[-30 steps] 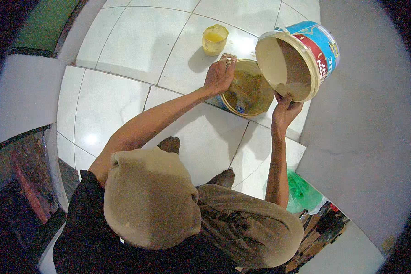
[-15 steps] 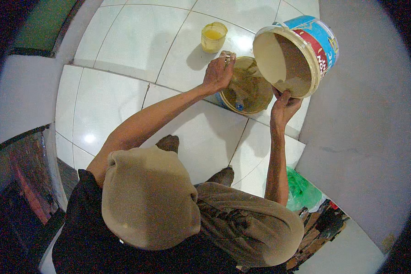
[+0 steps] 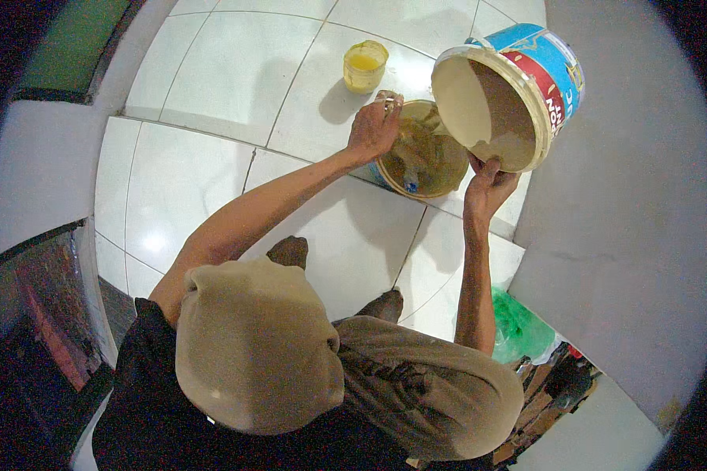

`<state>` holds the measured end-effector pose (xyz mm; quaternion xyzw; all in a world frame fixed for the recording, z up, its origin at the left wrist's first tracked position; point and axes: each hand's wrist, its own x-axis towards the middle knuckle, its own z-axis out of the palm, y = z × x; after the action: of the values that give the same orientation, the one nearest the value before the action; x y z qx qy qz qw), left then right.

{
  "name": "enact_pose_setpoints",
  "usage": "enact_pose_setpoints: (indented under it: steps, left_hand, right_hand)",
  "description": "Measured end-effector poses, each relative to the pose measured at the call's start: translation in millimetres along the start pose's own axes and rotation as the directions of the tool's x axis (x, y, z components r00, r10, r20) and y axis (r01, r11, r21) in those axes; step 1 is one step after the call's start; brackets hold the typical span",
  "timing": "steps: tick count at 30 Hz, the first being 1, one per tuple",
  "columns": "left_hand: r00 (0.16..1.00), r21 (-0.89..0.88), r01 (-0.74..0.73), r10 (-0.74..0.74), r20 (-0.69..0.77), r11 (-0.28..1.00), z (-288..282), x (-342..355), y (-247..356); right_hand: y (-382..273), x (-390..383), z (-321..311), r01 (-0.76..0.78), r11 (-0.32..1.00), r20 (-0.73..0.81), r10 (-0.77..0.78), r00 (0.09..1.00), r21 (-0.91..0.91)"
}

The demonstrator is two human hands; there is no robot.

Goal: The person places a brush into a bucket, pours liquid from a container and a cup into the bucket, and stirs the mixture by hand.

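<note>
Leaning, blue-red bucket [image 3: 518,94] is clamped at rim by right hand [image 3: 489,188]; left hand [image 3: 375,129] is placed at lower bucket [image 3: 428,195], grip unclear.

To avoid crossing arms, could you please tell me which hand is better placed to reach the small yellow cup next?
Probably the left hand: it is nearer the cup, whereas the right hand holds the tilted paint bucket.
</note>
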<state>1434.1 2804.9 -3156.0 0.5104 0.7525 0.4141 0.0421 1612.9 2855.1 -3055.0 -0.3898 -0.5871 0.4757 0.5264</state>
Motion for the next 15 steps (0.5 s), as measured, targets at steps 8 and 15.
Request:
enact_pose_setpoints:
  steps: [8,15]
  left_hand:
    - [0.999,-0.121,0.051,-0.053,-0.011,0.991,-2,4,7]
    - [0.997,-0.190,0.069,-0.061,0.050,0.979,1,10,12]
  right_hand:
    - [-14,2,2,-0.002,1.000,0.023,0.002,1.000,-0.004]
    - [-8,12,-12,-0.019,1.000,0.094,0.020,0.995,-0.012]
